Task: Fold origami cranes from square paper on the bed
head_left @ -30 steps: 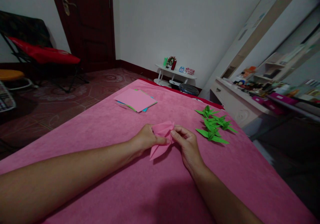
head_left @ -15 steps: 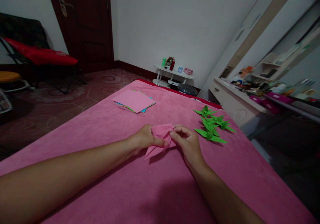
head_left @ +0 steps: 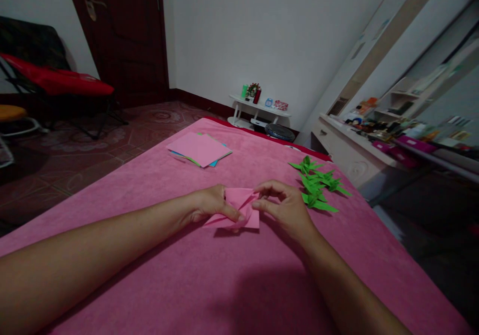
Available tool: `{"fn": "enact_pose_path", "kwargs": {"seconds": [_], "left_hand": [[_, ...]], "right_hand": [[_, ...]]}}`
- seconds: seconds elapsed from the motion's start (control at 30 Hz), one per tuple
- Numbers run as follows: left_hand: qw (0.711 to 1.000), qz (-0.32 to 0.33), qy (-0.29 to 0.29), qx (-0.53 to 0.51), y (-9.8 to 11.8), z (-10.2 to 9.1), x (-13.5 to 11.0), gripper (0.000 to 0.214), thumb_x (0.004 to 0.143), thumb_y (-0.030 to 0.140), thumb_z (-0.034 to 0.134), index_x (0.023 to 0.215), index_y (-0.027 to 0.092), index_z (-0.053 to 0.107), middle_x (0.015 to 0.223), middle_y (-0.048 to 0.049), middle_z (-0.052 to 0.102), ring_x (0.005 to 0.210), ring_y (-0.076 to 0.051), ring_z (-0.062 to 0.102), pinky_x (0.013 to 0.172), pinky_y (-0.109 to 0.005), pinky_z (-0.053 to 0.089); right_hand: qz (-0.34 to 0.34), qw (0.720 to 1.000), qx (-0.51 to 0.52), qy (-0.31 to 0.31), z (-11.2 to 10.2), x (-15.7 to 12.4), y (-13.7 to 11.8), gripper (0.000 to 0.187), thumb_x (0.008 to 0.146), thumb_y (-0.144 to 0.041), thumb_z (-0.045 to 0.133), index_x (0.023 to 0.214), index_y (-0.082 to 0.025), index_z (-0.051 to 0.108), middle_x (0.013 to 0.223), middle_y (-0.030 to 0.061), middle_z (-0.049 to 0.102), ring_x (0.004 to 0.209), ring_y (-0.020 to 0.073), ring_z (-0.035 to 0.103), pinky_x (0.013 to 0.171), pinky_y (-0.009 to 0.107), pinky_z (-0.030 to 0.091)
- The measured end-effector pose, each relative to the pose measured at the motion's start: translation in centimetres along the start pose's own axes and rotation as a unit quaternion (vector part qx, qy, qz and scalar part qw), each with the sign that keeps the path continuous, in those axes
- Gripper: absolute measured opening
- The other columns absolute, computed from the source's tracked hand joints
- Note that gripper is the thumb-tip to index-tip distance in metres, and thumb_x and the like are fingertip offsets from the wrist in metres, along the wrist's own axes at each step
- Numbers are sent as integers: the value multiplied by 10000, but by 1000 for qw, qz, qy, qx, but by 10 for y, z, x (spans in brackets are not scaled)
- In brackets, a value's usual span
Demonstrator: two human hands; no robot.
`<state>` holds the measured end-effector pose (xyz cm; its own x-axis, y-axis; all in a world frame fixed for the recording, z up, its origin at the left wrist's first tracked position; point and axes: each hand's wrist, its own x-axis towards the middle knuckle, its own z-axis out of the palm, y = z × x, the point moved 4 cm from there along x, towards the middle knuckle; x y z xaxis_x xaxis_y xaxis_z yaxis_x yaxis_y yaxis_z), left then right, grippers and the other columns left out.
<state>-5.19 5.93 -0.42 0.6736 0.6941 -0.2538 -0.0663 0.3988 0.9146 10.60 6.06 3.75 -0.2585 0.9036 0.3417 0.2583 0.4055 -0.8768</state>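
Although partly covered by fingers, the pink paper [head_left: 244, 200], creased and partly folded, is between both hands, over the cloth [head_left: 209, 275]. Left hand [head_left: 217, 203]: grip narrow, holding the paper's left side, thumb across the folds. Right hand [head_left: 285, 206]: grip narrow, thumb and fingertips on the upper right edge. Green figures [head_left: 312, 181] clustered near right hand; stack [head_left: 202, 148] farther off, left, pink sheet uppermost. White stand [head_left: 262, 107] beyond.

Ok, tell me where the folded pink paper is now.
In the head view, the folded pink paper is below centre, between the left hand and the right hand, left of the green paper shapes and nearer than the paper stack.
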Motion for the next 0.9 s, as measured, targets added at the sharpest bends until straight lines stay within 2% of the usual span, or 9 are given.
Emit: {"fn": "enact_pose_path", "kwargs": {"seconds": [0.17, 0.33, 0.43, 0.73, 0.9], "left_hand": [[998, -40, -53, 7, -5, -4, 0, 220, 549, 139, 745, 761, 107, 695, 632, -51, 685, 505, -148, 607, 510, -234, 473], [996, -68, -63, 17, -7, -7, 2, 201, 548, 121, 736, 742, 98, 688, 595, -57, 681, 491, -159, 615, 490, -234, 470], [994, -85, -62, 16, -8, -8, 3, 204, 526, 115, 744, 717, 91, 674, 588, -59, 682, 484, -159, 616, 472, -227, 471], [993, -87, -44, 61, -9, -14, 2, 253, 492, 79, 748, 734, 89, 674, 633, -49, 695, 507, -160, 624, 496, -242, 504], [993, -77, -2, 94, -2, -13, -1, 252, 449, 59, 746, 687, 86, 668, 634, -37, 686, 519, -148, 608, 531, -248, 500]], "right_hand": [[-17, 996, -51, -66, -6, 1, -5, 111, 670, -118, 673, 738, -197, 711, 694, 11, 667, 662, 163, 593, 637, 286, 450], [-123, 978, -127, -112, -8, 1, -15, 184, 718, -65, 600, 744, -212, 708, 805, 34, 650, 762, 176, 602, 707, 309, 465], [-158, 966, -165, -118, -8, 1, -17, 186, 711, -50, 601, 742, -202, 704, 919, 49, 620, 846, 180, 589, 752, 314, 459], [-161, 950, -217, -158, 0, -1, -9, 150, 751, -77, 592, 731, -193, 685, 813, 34, 586, 779, 157, 557, 703, 279, 434], [-120, 951, -226, -174, 2, -3, 1, 119, 751, -106, 603, 726, -189, 685, 781, 31, 596, 759, 154, 554, 683, 265, 418]]}}
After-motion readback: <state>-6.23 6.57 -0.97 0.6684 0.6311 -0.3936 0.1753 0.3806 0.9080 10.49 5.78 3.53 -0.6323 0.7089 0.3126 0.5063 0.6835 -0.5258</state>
